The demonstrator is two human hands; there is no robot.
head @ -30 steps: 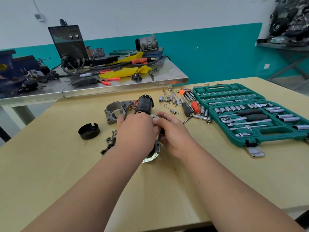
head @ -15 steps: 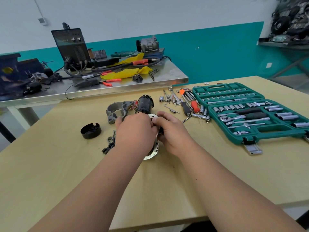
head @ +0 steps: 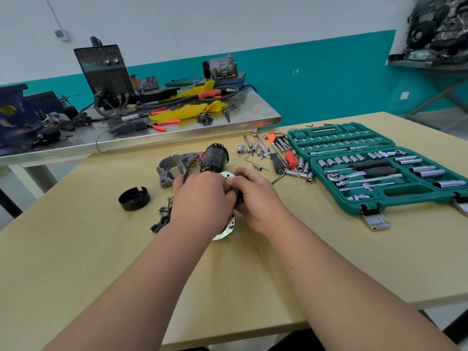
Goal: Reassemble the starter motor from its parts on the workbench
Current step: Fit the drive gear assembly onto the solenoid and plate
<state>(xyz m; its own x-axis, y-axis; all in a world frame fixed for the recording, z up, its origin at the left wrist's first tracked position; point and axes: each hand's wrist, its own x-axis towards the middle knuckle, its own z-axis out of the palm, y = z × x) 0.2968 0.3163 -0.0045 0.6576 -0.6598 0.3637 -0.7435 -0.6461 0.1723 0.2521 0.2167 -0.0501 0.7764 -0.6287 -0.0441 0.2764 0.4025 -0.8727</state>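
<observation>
Both hands meet over a silver plate (head: 226, 232) lying near the middle of the desk (head: 96, 254), so the step in hand looks like fitting a small part onto the starter motor's end plate. The left hand (head: 202, 198) is curled down over the plate and grips it, back to the camera, so its fingers and most of the plate are hidden. The right hand (head: 257, 198) pinches the plate's far rim between thumb and forefinger. A dark piece (head: 239, 196) shows in the seam between the hands, and whether it is seated or only offered up cannot be told. From the hands, the black motor body (head: 215, 158) stands just beyond at 12 o'clock. The grey cast housing (head: 173, 168) lies at 11 o'clock, touching or nearly touching the left fingertips. The black cap (head: 134, 198) sits apart at 9 o'clock, and a scatter of small loose parts (head: 163, 216) lies just beside the left wrist at 8 o'clock. Loose sockets and screwdrivers (head: 281, 160) lie at 1 o'clock, and the open green socket case (head: 379, 198) at 3 o'clock. With the body, housing and cap all separate, the job seems early. The next move likely calls for keeping the plate steady with the left hand while the right aligns and presses the dark piece home, then bringing the motor body to it.
</observation>
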